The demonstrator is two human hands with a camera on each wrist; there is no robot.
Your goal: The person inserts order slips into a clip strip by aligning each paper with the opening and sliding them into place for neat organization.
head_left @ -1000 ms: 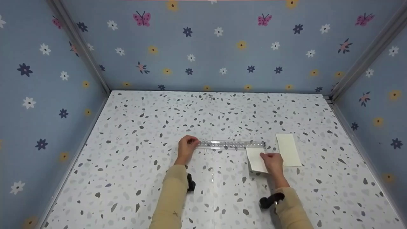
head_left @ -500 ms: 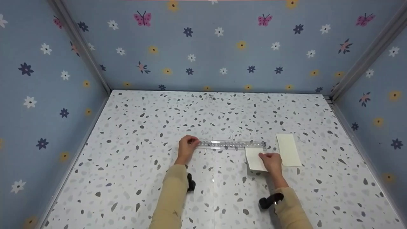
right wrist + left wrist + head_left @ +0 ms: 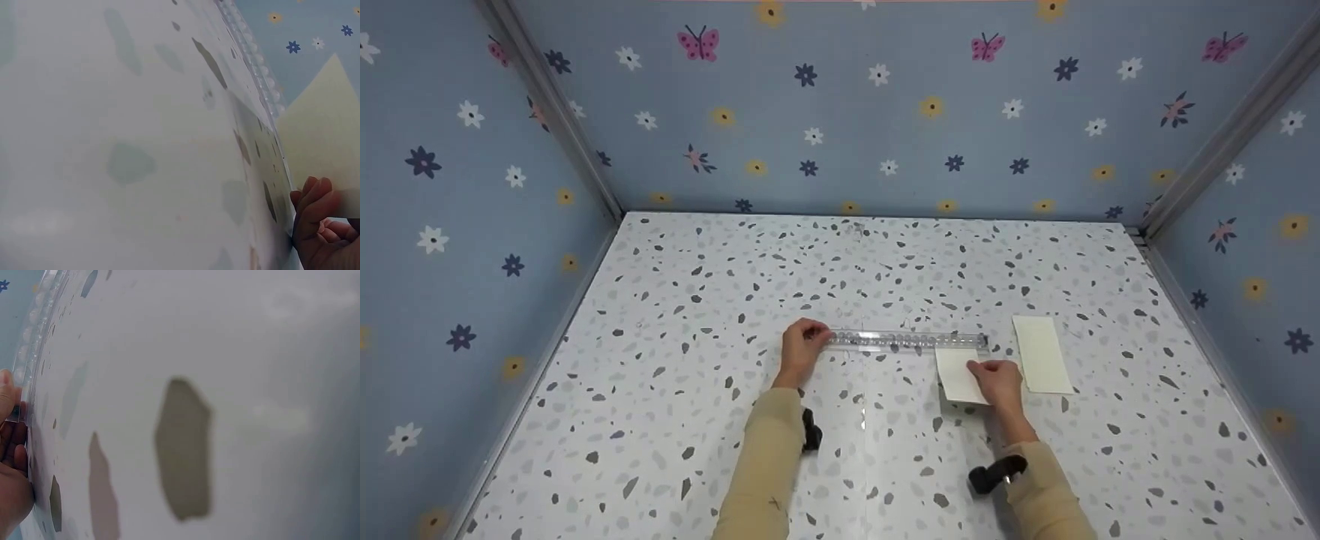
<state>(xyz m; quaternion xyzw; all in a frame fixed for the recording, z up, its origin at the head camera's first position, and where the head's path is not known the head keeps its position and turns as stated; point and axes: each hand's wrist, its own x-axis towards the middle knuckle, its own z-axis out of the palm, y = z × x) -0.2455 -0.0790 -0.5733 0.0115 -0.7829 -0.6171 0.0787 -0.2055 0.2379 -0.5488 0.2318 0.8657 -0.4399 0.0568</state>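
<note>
A long, narrow clear plastic strip (image 3: 904, 340) with a row of round bumps lies crosswise on the speckled table. Its left end is pinched between the thumb and fingers of my left hand (image 3: 801, 351); the left wrist view shows that end of the strip (image 3: 25, 354) at the hand (image 3: 12, 455). My right hand (image 3: 1000, 382) pinches a cream sheet of paper (image 3: 958, 375) by its right side. The sheet's far edge meets the strip near its right end, while its near edge is lifted. In the right wrist view the paper (image 3: 320, 135) stands tilted above the fingers (image 3: 312, 202).
A second cream sheet (image 3: 1042, 354) lies flat on the table (image 3: 810, 262), to the right of my right hand. Blue flowered panels (image 3: 877, 105) enclose the back and both sides. Each wrist carries a black camera mount, such as the right one (image 3: 996, 474).
My right hand has slid slightly left, carrying the paper along the strip. The left hand keeps its grip, and the strip and second sheet have stayed in place.
</note>
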